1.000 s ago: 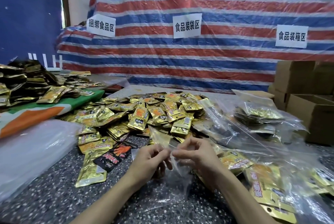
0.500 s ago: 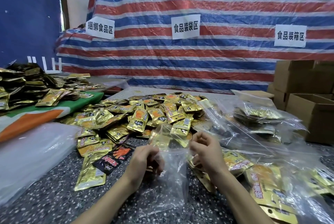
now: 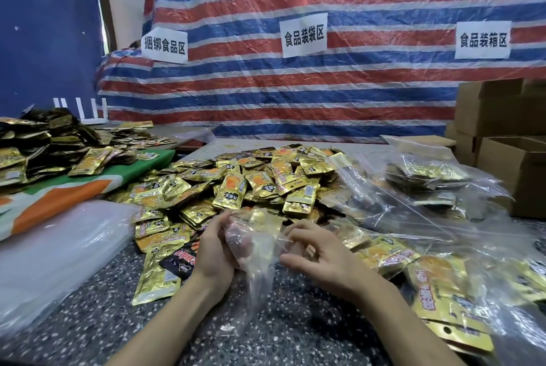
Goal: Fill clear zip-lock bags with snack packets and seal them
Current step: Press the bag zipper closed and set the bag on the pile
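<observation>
The left hand and right hand pinch the clear zip-lock bag open at its mouth, likely to take gold snack packets heaped at 12 o'clock.

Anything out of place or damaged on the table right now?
One black-and-red packet lies among the gold packets beside the left hand, odd by its colour. The clear bag that the left hand and right hand hold is crumpled, but I see no tear or spill.
</observation>
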`<state>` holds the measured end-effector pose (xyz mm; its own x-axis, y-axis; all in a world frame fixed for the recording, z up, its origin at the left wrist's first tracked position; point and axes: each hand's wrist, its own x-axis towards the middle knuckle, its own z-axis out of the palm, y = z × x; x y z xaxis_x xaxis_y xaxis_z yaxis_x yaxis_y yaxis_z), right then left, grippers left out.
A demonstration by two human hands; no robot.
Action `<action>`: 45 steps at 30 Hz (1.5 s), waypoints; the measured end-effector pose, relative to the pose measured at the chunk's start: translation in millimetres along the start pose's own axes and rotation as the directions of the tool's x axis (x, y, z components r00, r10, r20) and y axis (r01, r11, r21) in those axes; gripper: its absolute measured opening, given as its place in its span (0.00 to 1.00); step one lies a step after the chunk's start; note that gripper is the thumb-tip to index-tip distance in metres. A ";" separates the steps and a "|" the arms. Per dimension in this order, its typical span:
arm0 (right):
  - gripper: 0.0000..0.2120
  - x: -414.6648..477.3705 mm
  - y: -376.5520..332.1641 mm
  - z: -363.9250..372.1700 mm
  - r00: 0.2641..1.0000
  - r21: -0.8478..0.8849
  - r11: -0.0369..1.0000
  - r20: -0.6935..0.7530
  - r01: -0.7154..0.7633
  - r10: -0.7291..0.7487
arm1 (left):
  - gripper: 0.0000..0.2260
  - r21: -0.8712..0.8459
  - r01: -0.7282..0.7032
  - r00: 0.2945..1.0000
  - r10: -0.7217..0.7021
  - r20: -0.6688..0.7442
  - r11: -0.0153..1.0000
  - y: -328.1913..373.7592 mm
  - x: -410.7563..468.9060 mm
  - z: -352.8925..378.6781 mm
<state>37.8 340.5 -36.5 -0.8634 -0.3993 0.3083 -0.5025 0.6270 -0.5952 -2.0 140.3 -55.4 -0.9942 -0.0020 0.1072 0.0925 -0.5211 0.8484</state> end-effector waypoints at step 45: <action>0.05 2.3 -0.9 -7.9 0.635 0.316 0.948 -0.727 -0.028 0.261 | 0.14 0.802 0.176 0.984 -0.127 -0.125 0.571 14.2 -2.9 10.0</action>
<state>35.9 344.3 -29.4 -0.7115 0.3968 0.5799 -0.4384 0.3942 -0.8077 2.7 141.5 -38.5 -0.9968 -0.0422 -0.0674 -0.0785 0.3868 0.9188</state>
